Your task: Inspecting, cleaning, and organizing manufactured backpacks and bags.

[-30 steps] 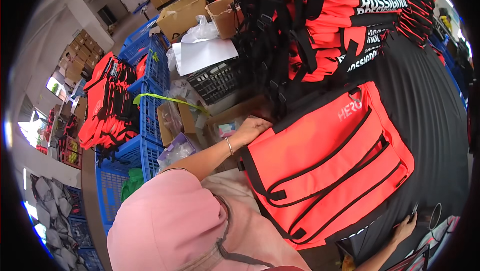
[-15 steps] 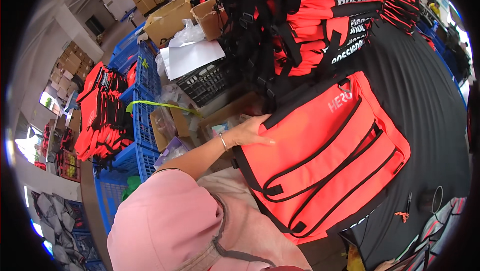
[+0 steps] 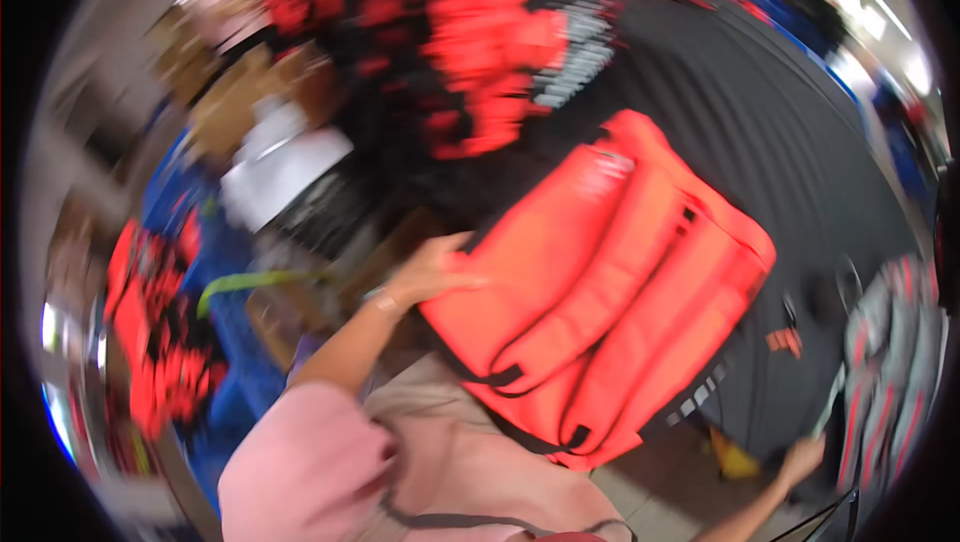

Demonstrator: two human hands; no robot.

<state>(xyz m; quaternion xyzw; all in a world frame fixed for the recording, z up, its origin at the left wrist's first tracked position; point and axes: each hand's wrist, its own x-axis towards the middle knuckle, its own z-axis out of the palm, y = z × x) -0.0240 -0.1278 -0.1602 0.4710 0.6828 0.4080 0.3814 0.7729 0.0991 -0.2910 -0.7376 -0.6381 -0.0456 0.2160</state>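
Note:
A bright red-orange backpack [image 3: 530,272] with black edging lies tilted, its padded shoulder straps facing up, on the black-covered table and over its near edge. My left hand [image 3: 440,267] grips the backpack's left side, thumb on top and fingers partly hidden beneath. At the lower right, my right hand [image 3: 803,458] is closed at the lower end of a thin pale green strip [image 3: 831,404]; blur hides what exactly the strip is. Beside that hand lies a grey bag [image 3: 880,372] with red trim. A small dark tool with an orange cord [image 3: 787,342] rests between the backpack and the grey bag.
A tall stack of red and black backpacks [image 3: 480,52] stands at the table's back. To the left are blue plastic crates [image 3: 245,342], more red bags [image 3: 160,342], cardboard boxes [image 3: 230,102] and a dark crate topped with white paper [image 3: 285,177]. Black cloth [image 3: 740,102] covers the table.
The view has swung, so most things shift leftward and blur. My left hand still holds the backpack. My right hand and forearm have come further into view at the lower right.

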